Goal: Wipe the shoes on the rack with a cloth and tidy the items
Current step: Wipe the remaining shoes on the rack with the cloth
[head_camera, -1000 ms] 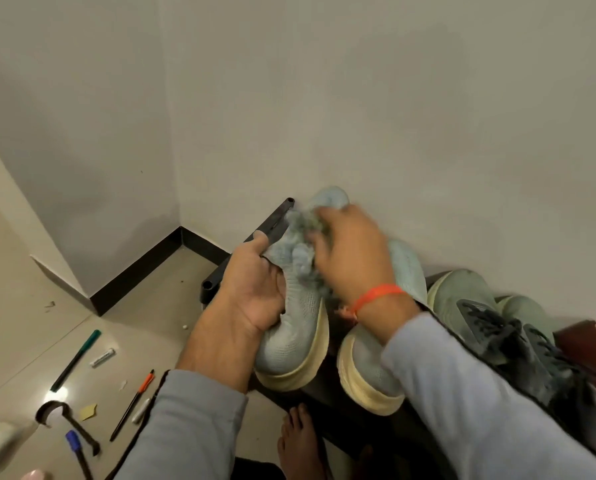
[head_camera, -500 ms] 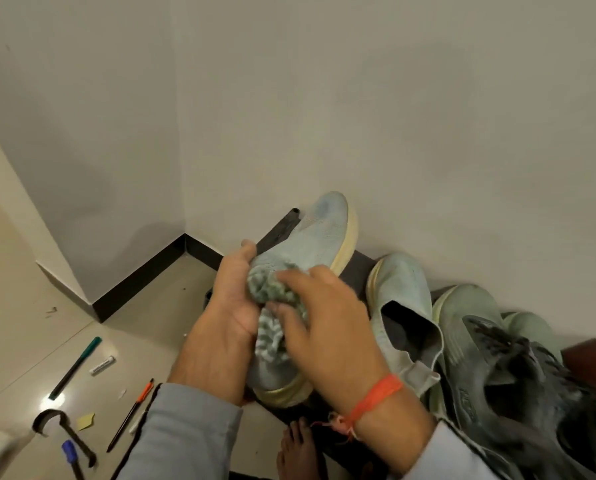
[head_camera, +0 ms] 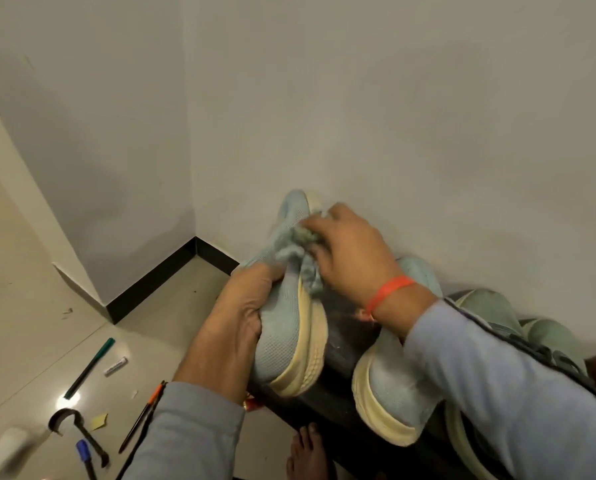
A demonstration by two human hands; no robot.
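A pale blue knit shoe (head_camera: pixel 282 334) with a cream sole lies tilted on its side on the dark rack (head_camera: pixel 345 344). My left hand (head_camera: pixel 234 327) grips its heel end from the left. My right hand (head_camera: pixel 348 254), with an orange band at the wrist, holds a bunched grey-green cloth (head_camera: pixel 298 249) against the shoe's toe end. The matching shoe (head_camera: pixel 386 386) stands on the rack to the right, partly under my right sleeve. A green-grey pair (head_camera: pixel 483 306) sits further right, mostly hidden.
On the tiled floor at the left lie a green pen (head_camera: pixel 90 367), an orange pen (head_camera: pixel 144 415), a blue marker (head_camera: pixel 85 455), a white stick (head_camera: pixel 115 366), a dark curved tool (head_camera: pixel 71 427) and a yellow scrap (head_camera: pixel 99 421). My bare foot (head_camera: pixel 307 452) is below the rack. Walls close behind.
My right hand slid the cloth from the shoe's heel end up to its toe. The shoe tipped so its cream sole faces right. My left hand kept its grip.
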